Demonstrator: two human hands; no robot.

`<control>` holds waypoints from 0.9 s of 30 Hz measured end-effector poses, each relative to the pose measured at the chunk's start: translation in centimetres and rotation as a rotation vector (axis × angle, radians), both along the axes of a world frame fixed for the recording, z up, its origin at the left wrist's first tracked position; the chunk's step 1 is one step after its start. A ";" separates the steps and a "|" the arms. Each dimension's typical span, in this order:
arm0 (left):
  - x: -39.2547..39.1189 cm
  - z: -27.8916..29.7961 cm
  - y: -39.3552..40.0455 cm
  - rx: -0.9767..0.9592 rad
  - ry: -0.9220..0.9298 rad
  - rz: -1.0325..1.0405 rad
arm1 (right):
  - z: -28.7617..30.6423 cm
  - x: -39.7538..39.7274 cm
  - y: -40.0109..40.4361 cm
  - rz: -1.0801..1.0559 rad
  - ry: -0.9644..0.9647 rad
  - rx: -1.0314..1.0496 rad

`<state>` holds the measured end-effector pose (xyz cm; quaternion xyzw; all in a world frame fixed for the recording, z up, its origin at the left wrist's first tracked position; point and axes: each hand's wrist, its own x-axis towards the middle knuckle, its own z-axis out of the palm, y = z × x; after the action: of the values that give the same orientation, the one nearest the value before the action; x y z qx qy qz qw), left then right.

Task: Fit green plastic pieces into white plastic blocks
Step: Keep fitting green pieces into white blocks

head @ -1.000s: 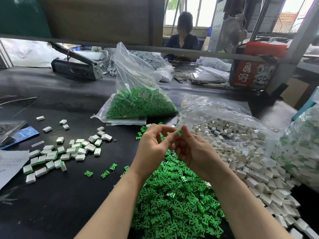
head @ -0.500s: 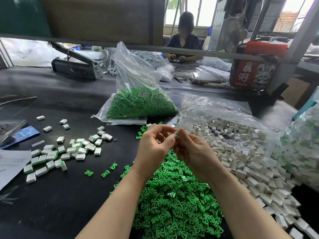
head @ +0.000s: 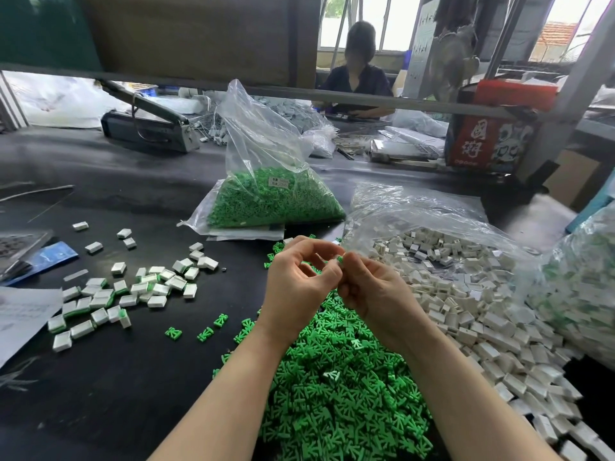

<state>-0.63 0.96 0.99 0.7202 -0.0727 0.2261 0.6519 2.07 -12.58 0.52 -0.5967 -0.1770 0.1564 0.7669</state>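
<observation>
My fingertips meet above the near edge of the green heap, and a green piece (head: 339, 259) shows between them as a small sliver. My left hand (head: 299, 284) curls in from the left, thumb and forefinger bent toward that spot; my right hand (head: 372, 291) curls in from the right, its fingers folded over whatever else it holds. Both hands pinch at the piece, with only its top edge peeking out above my right knuckles. Too little of it shows to tell which way its long axis runs or where it points, and I cannot tell whether a white block sits inside my right hand.

Straight below my wrists lies the loose green heap (head: 339, 387), spreading toward me between my forearms. Just right of it, touching its edge, is the heap of white blocks (head: 472, 314), spilling from an open clear bag (head: 416, 211). Farther right bulges another clear bag (head: 582, 287) of white and green parts.

To my left, well apart from my hands, finished blocks (head: 133, 291) lie scattered on the black table (head: 116, 394), white with green edges. A few stray green pieces (head: 204, 334) lie between them and the heap. Beyond my hands stands a bag of green pieces (head: 273, 201), upright and open at the top.
</observation>
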 end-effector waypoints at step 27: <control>0.5 -0.7 0.2 -0.256 0.021 -0.152 | 0.0 -0.1 0.0 -0.076 -0.425 -0.201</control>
<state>-0.17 1.20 0.32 0.6260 -0.0910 0.1761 0.7542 1.97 -12.59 0.50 -0.6959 -0.2955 0.0149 0.6544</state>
